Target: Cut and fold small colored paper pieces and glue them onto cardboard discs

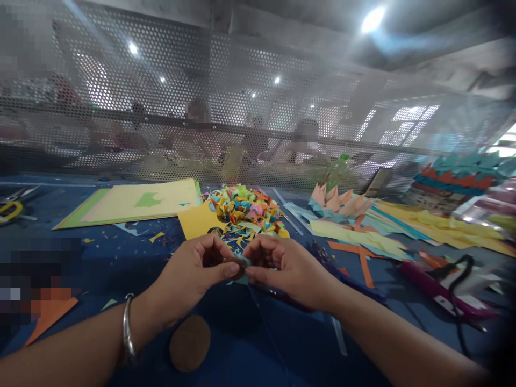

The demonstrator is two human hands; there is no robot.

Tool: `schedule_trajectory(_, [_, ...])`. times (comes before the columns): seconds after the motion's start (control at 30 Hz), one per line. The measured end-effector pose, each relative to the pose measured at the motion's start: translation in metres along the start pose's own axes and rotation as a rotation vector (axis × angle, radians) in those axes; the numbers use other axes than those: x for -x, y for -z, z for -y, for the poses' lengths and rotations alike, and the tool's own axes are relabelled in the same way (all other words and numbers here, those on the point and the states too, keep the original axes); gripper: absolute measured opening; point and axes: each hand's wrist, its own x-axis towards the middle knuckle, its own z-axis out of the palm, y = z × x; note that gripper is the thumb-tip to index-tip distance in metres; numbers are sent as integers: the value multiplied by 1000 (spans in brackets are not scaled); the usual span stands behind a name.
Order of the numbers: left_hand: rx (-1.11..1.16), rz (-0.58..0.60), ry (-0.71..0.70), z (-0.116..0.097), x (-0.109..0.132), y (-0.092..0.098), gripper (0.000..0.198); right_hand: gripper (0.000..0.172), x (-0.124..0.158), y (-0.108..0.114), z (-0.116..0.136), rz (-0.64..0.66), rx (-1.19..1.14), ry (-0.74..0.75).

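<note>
At frame centre, the left hand (193, 277) and right hand (288, 269) hide most of a small brown piece (238, 264). The left edge cuts off the scissors (11, 208).

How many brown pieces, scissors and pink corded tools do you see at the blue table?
Brown pieces: 2 (held piece pinched between left hand and right hand; loose piece flat on the table)
Scissors: 1
Pink corded tool: 1
Total: 4

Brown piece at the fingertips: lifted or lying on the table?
Lifted. The left hand and right hand pinch the brown piece above the blue table; a larger brown disc lies flat.
</note>
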Motion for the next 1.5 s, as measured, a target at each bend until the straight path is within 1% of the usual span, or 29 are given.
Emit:
schedule_trajectory(0.07, [-24, -22, -22, 1, -1, 1, 26, 10, 1, 0, 1, -12, 25, 4])
schedule_trajectory(0.17, [-105, -71, -65, 3, -1, 1, 41, 9, 1, -1, 3, -31, 51, 13])
schedule_trajectory(0.23, [-113, -74, -80, 3, -1, 1, 49, 8, 1, -2, 4, -33, 63, 16])
schedule_trajectory(0.37, [-121, -68, -105, 2, 1, -1, 51, 7, 1, -3, 6, -34, 91, 13])
schedule_trajectory(0.5, [-159, -56, -72, -2, 2, -2, 48, 6, 2, -2, 9, -36, 120, 8])
schedule_trajectory(0.6, [-122, 34, -2, -4, 2, -1, 45, 5, 3, -3, 9, -28, 185, 6])
schedule_trajectory(0.67, [-127, 106, 29, -4, 3, -1, 37, 4, 4, -4, 8, -7, 231, 8])
schedule_trajectory(0.8, [-337, 161, 5, -2, 7, -3, 13, 6, 4, -6, 5, 50, 265, 23])
schedule_trajectory(0.87, [-427, 200, 14, -3, 9, -4, 11, 5, 4, -5, 6, 50, 257, 35])
schedule_trajectory(0.93, [-446, 215, 34, -5, 9, -4, 12, 4, 4, -2, 10, 23, 273, 63])
schedule_trajectory(1.03, [-336, 159, 17, -10, 6, 0, 8, 5, 4, 8, 14, -44, 385, 104])
schedule_trajectory(1.07, [-271, 137, 4, -11, 5, 2, 8, 6, 4, 13, 15, -56, 439, 101])
schedule_trajectory(1.1, [-217, 122, 21, -12, 3, 4, 9, 6, 5, 17, 15, -50, 498, 85])
schedule_trajectory(1.13, [-186, 93, 50, -13, 2, 5, 10, 6, 6, 20, 15, -21, 561, 57])
schedule_trajectory(1.2, [-153, 57, 89, -13, 1, 7, 10, 5, 8, 25, 12, 78, 687, -10])
schedule_trajectory(1.3, [-110, 34, 91, -13, 1, 6, 8, 4, 12, 27, 8, 212, 845, -33])
schedule_trajectory(1.4, [-36, 31, 101, -12, 2, 4, 9, 7, 14, 25, 5, 248, 933, -5])
schedule_trajectory(1.5, [28, 32, 122, -11, 3, 3, 11, 9, 14, 25, 4, 239, 954, -32])
